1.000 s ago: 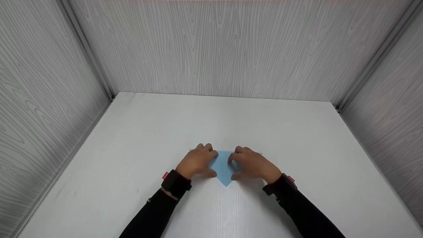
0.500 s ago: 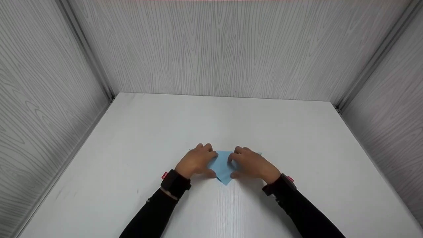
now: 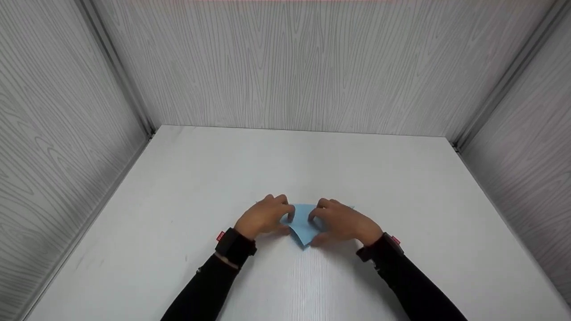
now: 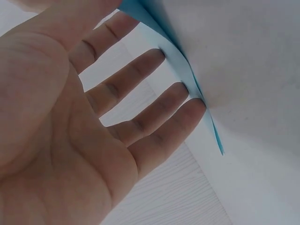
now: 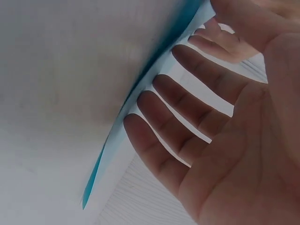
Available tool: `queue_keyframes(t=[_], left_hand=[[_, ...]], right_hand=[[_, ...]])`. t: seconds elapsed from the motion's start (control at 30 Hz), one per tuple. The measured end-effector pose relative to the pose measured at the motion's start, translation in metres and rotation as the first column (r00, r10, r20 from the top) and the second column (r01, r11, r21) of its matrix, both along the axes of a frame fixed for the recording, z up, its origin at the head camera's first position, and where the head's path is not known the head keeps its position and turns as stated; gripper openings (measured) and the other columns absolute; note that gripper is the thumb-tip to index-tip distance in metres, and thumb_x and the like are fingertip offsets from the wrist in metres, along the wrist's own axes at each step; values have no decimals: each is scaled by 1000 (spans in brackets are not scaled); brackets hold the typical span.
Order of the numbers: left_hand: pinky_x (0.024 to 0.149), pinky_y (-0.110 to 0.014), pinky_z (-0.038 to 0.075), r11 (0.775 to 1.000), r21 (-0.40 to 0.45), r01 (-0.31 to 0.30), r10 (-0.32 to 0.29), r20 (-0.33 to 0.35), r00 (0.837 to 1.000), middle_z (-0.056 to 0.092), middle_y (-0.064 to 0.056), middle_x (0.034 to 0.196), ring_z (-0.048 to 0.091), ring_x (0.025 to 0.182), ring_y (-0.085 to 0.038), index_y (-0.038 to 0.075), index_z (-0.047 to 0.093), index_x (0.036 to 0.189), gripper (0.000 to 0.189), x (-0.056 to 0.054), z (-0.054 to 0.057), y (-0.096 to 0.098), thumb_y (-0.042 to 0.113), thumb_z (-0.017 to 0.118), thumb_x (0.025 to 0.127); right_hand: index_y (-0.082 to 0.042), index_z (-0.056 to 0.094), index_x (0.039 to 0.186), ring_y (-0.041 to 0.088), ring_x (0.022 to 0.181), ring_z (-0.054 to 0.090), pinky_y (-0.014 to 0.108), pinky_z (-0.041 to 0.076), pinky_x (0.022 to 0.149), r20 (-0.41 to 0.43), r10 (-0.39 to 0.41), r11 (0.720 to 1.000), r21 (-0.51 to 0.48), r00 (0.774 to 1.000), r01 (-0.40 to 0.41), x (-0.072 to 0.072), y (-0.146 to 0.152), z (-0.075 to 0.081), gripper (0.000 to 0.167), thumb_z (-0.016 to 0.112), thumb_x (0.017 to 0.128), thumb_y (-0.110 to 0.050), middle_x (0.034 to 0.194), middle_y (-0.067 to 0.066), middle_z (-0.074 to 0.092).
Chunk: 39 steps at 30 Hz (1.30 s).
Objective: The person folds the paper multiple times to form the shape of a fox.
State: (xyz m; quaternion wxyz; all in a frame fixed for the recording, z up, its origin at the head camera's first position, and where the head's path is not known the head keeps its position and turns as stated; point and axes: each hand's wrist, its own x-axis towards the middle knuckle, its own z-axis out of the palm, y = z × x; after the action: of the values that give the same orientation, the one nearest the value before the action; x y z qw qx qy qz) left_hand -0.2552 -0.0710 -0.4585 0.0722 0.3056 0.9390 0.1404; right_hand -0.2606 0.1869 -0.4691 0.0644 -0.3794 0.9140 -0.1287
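Note:
A folded blue sheet of paper (image 3: 304, 223) lies on the white table between my hands, its point toward me. Near that point the upper layer bends up from the lower one, leaving a dark gap. My left hand (image 3: 264, 217) holds the paper's left side, fingertips on top and thumb at the near edge, partly under the raised layer. My right hand (image 3: 342, 223) holds the right side likewise. Both wrist views show spread fingertips against the paper (image 4: 180, 65) and its thin side corner sticking out past the little finger. The paper's side parts are mostly hidden beneath my hands in the head view.
White table surface (image 3: 303, 165) surrounds the paper. Grey wood-grain panels stand at the back (image 3: 285, 67), the left (image 3: 49, 133) and the right (image 3: 526, 120). Dark bands with red tags sit on both wrists.
The paper's upper layer has lifted at the near point, opening a gap that was flat a second ago. My left thumb has moved slightly away from me, under the layer; both hands otherwise stay in place.

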Motion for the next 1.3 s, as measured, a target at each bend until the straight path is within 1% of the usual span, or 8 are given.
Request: queue_keyframes(t=[0.1,0.27,0.43,0.57,0.7,0.9,1.1,1.3], left_hand=[[79,-37,48,999,48,13,-12,-9,1000,61,-6,110,48,90,-24,13,72,102,16,-1,-2,-2,17,81,91],[79,-38,47,997,75,13,-13,-6,1000,63,-9,107,49,88,-26,12,74,102,11,-5,-4,-2,14,79,92],[83,-38,50,997,81,12,-11,-12,1000,68,-11,101,57,90,-25,9,78,102,8,-10,-5,-2,12,76,94],[76,-36,48,985,170,-12,13,-9,1000,66,-4,85,56,80,-18,6,75,90,5,-13,-5,-2,10,75,94],[73,-35,47,966,251,-70,62,42,997,67,-1,82,55,77,-16,10,73,88,7,-17,-8,-4,13,75,94],[71,-33,45,964,248,-99,85,69,994,66,0,82,53,77,-15,11,73,91,6,-20,-11,-5,15,74,96],[69,-32,45,966,237,-105,93,63,994,66,0,83,53,75,-15,11,75,96,4,-20,-13,-4,13,71,97],[70,-33,46,966,229,-119,105,71,992,67,-1,84,55,76,-16,11,74,99,4,-19,-12,-4,13,72,97]], right_hand=[[-15,72,121,22,103,56,39,52,90,40,44,998,-34,998,-43,-2,5,3,48,88,83,-39,115,7,60],[-7,68,111,20,99,59,39,53,90,75,87,993,-91,993,-80,-9,12,4,24,79,92,-17,110,8,64],[-7,66,106,17,93,59,37,52,86,118,57,989,-145,991,-40,-15,16,4,8,68,98,-9,101,1,64],[-8,64,100,17,91,59,37,51,84,152,36,983,-186,988,-8,-16,17,4,1,63,100,-8,95,-1,63],[-9,62,96,14,85,55,33,49,80,166,33,980,-199,986,1,-19,18,2,5,63,100,-7,90,-3,59],[-7,59,90,12,77,46,29,42,73,105,33,978,-209,994,-10,-22,18,-2,11,64,100,-7,82,-3,50],[-10,65,87,10,73,48,28,43,70,142,-64,969,-228,988,96,-21,14,-1,19,60,104,-12,78,-6,53],[-11,70,91,11,72,54,30,48,69,141,-156,947,-259,978,188,-23,8,-2,14,63,103,-14,80,-4,64]])
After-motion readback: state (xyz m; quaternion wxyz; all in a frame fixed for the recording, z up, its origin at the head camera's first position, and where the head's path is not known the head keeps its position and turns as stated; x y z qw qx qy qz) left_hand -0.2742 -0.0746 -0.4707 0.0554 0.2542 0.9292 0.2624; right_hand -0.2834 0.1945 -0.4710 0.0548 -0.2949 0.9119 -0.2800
